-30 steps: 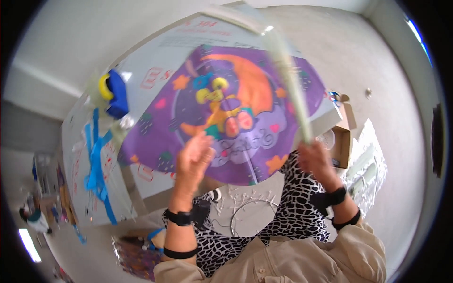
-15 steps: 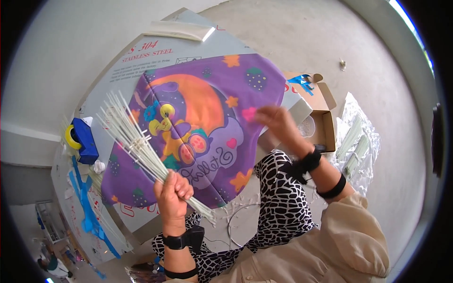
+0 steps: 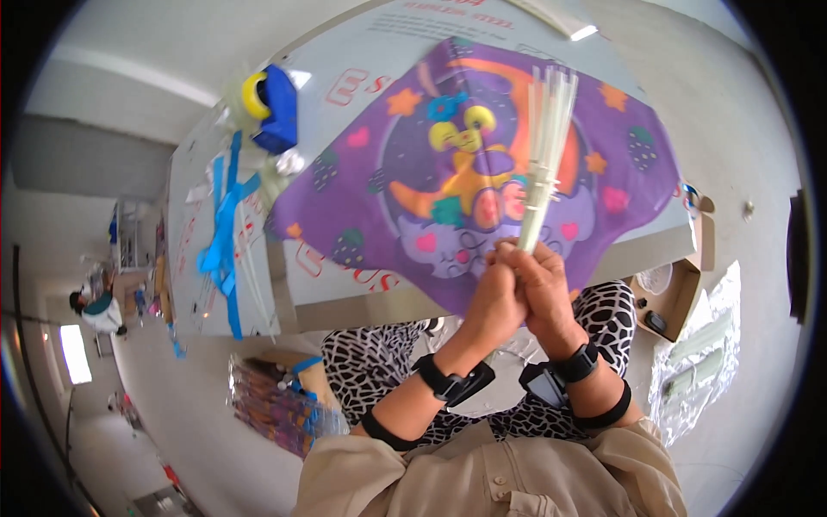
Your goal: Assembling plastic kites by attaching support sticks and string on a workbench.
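Note:
A bundle of thin white rods [image 3: 549,129] stands up from my two hands, its far ends fanned and slightly blurred. Small white crosspieces show around its middle. My left hand [image 3: 497,293] is closed around the bundle's lower end. Right against it, my right hand [image 3: 546,280] is closed on the same bundle, fingers wrapped over the rods. Beneath lies a purple kite-shaped cloth [image 3: 345,194] printed with a cartoon animal, a moon, stars and strawberries. The bundle and my hands cover part of the cloth, and its near tip hangs toward my lap.
The cloth rests on a film-covered table [image 3: 336,82]. A blue tape dispenser [image 3: 277,110] and blue ribbons [image 3: 226,250] lie left. An open cardboard box [image 3: 680,302] and clear plastic with rods [image 3: 702,358] are at right. Packed colourful bags [image 3: 276,401] sit lower left. Another person [image 3: 102,312] is far left.
My left hand has carried the rod bundle rightward and turned it more upright. My right hand has come in from the right and closed on it. The view has swung left.

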`<state>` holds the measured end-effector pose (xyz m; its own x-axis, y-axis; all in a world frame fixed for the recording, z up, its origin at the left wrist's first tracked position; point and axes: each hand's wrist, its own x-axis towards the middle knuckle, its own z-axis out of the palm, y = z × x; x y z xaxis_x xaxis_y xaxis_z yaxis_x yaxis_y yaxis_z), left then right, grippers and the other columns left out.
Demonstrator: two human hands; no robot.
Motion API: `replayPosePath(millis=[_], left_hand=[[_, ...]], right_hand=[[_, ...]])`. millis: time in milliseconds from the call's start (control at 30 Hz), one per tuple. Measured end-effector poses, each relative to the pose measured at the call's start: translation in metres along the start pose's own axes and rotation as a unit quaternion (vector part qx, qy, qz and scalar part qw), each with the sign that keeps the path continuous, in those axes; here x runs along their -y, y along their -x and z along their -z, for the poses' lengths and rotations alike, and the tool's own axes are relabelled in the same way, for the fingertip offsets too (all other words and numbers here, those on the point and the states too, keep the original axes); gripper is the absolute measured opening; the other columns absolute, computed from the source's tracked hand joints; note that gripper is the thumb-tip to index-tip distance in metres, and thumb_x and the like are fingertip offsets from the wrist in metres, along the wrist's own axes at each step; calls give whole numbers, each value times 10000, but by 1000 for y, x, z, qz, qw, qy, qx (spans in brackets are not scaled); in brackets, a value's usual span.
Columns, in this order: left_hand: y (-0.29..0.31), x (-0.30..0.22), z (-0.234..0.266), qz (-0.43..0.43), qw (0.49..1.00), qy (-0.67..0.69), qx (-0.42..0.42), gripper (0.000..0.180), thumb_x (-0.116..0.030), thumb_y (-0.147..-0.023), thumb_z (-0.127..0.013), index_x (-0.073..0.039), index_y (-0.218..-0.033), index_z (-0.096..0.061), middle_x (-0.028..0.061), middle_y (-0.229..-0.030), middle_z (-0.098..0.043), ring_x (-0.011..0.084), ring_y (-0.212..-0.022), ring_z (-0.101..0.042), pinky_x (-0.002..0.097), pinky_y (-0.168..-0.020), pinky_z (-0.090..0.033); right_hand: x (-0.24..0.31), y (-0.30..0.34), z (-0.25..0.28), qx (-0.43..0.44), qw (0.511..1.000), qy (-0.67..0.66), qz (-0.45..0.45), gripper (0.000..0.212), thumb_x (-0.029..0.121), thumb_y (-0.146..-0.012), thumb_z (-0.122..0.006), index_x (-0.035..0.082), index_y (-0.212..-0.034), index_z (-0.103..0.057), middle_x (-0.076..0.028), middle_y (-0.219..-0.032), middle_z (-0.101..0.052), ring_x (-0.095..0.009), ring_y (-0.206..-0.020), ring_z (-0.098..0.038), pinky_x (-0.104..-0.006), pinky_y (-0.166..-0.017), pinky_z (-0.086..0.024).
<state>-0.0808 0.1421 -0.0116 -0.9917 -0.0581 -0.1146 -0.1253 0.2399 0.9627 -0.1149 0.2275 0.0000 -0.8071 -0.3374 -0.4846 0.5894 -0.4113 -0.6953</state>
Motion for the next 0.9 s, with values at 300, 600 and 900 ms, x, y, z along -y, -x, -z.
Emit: replayPosePath(millis=[300, 600, 900], left_hand=[[2, 2, 125, -13, 990, -143, -2, 201, -148, -812, -640, 13, -918, -582, 104, -761, -617, 143, -692, -606, 295, -604, -481], [-53, 93, 360, 115, 837, -491, -213, 440, -158, -714, -715, -110, -1135, -597, 130, -1199, -499, 339, -1186, -393, 403, -1007, -347], [-93, 93, 369, 269, 820, -481, -152, 585, -313, -602, -816, -185, -1134, -612, 120, -1238, -444, 343, -1207, -341, 452, -1001, -324]], right_hand=[[-2, -13, 31, -68, 995, 14, 70, 277, 252, -910, -519, -1, -803, -551, -103, -704, -590, -167, -556, -568, -267, -480, -471], [-19, -22, 52, -90, 990, 50, 98, 282, 261, -910, -523, 6, -790, -542, -75, -692, -570, -121, -540, -522, -215, -451, -406], [-20, -25, 41, -113, 987, 79, 88, 307, 280, -911, -519, -5, -799, -548, -68, -678, -559, -114, -543, -514, -223, -480, -425]])
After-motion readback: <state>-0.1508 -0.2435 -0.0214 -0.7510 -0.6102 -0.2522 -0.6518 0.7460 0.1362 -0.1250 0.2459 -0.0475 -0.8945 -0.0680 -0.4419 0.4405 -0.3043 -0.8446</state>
